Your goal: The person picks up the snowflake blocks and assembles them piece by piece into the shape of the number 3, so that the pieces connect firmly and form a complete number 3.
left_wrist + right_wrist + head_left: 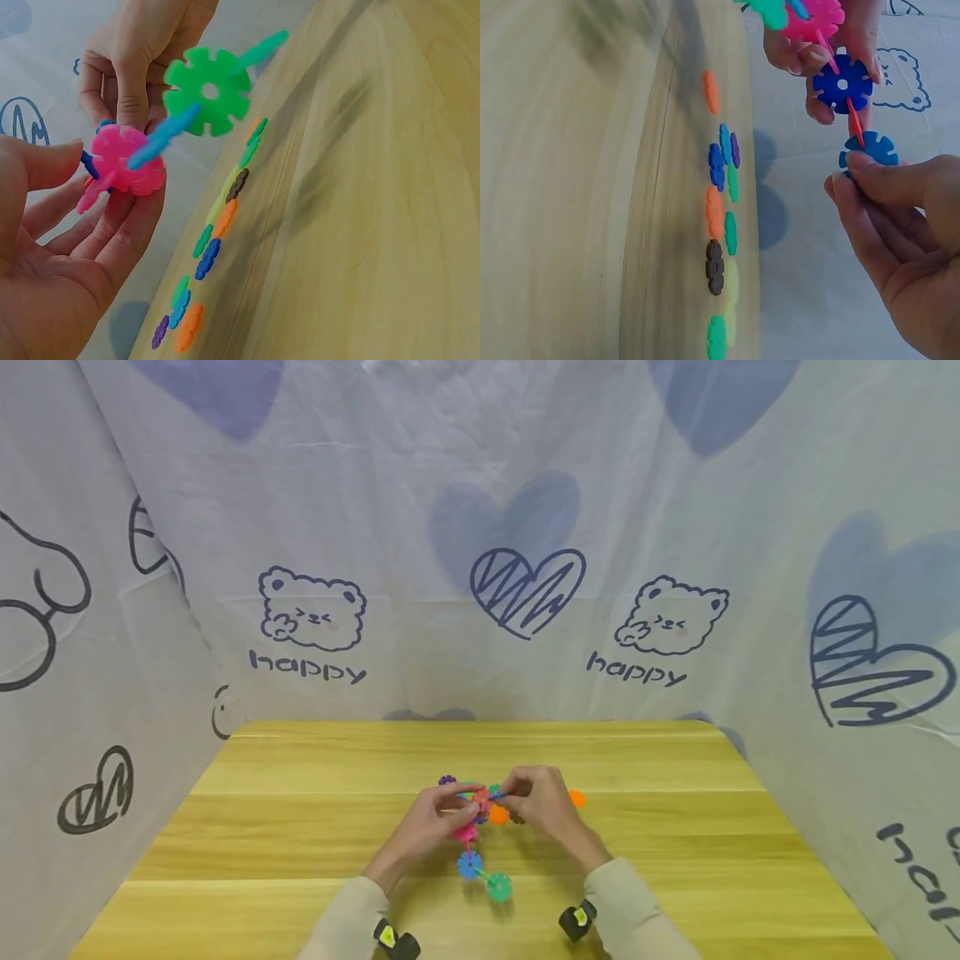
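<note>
My left hand (pixel 423 825) holds a chain of notched plastic discs. Its fingers are around a pink disc (pixel 124 159) and a dark blue disc (pixel 842 84). A red disc (pixel 856 124), seen edge-on, links the dark blue one to a blue disc (pixel 871 150). That blue disc is pinched between the thumb and fingers of my right hand (pixel 551 810). From the pink part, the chain hangs toward me through another blue disc (pixel 470 864) to a green disc (pixel 499 887). In the left wrist view, fingers partly hide the dark blue disc.
Several loose discs lie on the wooden table (pixel 300 827) beyond the hands, among them orange (pixel 715 212), brown (pixel 715 268), purple (pixel 160 331) and dark blue (pixel 208 259) ones. A printed cloth (pixel 420 635) stands behind the table and along both sides.
</note>
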The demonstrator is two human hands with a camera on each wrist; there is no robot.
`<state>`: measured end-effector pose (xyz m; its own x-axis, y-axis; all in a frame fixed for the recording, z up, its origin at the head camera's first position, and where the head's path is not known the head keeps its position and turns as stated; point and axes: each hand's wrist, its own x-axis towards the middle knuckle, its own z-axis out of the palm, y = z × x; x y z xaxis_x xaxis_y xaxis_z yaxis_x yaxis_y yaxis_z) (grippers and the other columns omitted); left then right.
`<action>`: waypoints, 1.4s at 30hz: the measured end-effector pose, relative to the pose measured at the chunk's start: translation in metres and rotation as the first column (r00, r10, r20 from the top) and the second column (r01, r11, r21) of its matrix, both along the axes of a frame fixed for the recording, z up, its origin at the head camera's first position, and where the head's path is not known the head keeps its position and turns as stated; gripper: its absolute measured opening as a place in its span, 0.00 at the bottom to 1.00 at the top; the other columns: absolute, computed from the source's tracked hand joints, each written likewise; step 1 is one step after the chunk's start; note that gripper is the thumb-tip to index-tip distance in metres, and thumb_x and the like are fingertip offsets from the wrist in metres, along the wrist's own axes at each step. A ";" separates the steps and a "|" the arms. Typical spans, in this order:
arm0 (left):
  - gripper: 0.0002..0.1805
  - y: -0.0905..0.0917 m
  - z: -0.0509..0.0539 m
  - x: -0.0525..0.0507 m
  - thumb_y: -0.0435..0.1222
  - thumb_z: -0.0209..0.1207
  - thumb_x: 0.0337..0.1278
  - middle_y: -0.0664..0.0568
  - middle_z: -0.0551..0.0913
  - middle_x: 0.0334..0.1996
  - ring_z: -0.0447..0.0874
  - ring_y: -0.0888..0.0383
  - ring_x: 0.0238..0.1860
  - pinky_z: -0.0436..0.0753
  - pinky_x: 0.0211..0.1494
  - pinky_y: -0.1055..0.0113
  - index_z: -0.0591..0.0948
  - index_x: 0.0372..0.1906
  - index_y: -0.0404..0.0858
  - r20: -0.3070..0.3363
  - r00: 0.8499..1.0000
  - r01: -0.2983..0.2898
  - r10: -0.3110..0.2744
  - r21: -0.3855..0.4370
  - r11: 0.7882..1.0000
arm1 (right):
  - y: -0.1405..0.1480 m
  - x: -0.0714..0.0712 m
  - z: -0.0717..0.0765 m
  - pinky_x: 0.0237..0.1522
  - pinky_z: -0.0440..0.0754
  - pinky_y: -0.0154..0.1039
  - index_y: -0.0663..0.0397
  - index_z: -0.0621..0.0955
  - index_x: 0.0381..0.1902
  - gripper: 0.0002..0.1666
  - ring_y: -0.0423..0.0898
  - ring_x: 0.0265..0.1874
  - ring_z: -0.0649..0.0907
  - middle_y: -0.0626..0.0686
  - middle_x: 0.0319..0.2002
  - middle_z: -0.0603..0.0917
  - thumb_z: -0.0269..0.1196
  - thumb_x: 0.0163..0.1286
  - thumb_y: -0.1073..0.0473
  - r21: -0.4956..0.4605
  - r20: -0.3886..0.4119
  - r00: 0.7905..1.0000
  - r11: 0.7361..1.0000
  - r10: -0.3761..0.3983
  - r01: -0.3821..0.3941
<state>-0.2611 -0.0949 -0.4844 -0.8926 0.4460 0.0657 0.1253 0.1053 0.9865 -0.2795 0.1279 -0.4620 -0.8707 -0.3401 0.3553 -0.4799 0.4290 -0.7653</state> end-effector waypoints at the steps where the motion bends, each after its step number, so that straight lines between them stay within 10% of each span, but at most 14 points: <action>1: 0.26 -0.001 0.001 0.000 0.39 0.58 0.76 0.28 0.84 0.55 0.93 0.45 0.40 0.90 0.49 0.60 0.74 0.71 0.33 -0.003 1.000 0.001 -0.001 0.003 1.000 | 0.000 0.000 0.000 0.25 0.83 0.28 0.59 0.87 0.28 0.05 0.58 0.24 0.89 0.57 0.27 0.91 0.73 0.62 0.70 0.004 -0.007 1.000 1.000 0.001 -0.001; 15: 0.25 -0.004 0.002 -0.002 0.43 0.63 0.71 0.36 0.86 0.52 0.92 0.48 0.42 0.90 0.49 0.61 0.77 0.68 0.40 0.005 0.999 -0.050 0.050 -0.033 0.998 | 0.001 -0.004 -0.004 0.34 0.86 0.27 0.63 0.88 0.33 0.02 0.48 0.29 0.91 0.58 0.33 0.92 0.73 0.62 0.70 0.062 -0.108 0.994 0.998 0.014 -0.007; 30: 0.26 -0.006 0.002 -0.004 0.43 0.66 0.68 0.39 0.85 0.49 0.91 0.53 0.31 0.91 0.42 0.59 0.79 0.66 0.38 0.005 0.997 -0.073 0.073 -0.021 0.997 | 0.000 -0.005 0.002 0.36 0.85 0.27 0.58 0.89 0.37 0.03 0.45 0.31 0.90 0.55 0.34 0.92 0.71 0.66 0.68 0.123 -0.035 0.999 0.992 0.021 -0.017; 42: 0.26 -0.007 0.000 -0.004 0.42 0.65 0.69 0.38 0.85 0.55 0.86 0.40 0.52 0.88 0.43 0.67 0.78 0.67 0.37 -0.051 0.990 -0.136 0.133 -0.063 0.989 | 0.016 -0.013 -0.001 0.35 0.86 0.31 0.61 0.87 0.41 0.05 0.48 0.32 0.89 0.56 0.37 0.91 0.69 0.67 0.69 0.207 -0.014 1.000 0.978 -0.013 0.015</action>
<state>-0.2653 -0.1020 -0.4848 -0.9415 0.3265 0.0829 0.1510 0.1889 0.9703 -0.2928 0.1442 -0.4632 -0.8718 -0.3952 0.2893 -0.4816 0.5840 -0.6535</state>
